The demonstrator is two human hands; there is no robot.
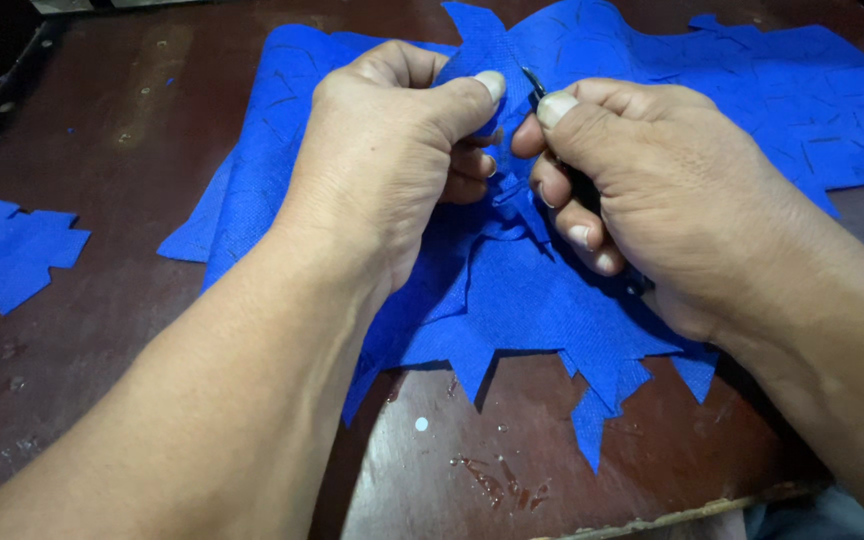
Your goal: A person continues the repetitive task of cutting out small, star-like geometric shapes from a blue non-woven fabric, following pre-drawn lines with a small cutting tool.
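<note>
Both hands are bunched up over a big blue cloth (542,290) spread across the dark brown table (122,330). The left hand (392,150) is pinching a raised fold of the cloth between thumb and fingers. The right hand (642,180) is closed around a small dark knife (584,190), tip right at that fold. More blue cloth scraps (7,250) sit at the far left edge.
</note>
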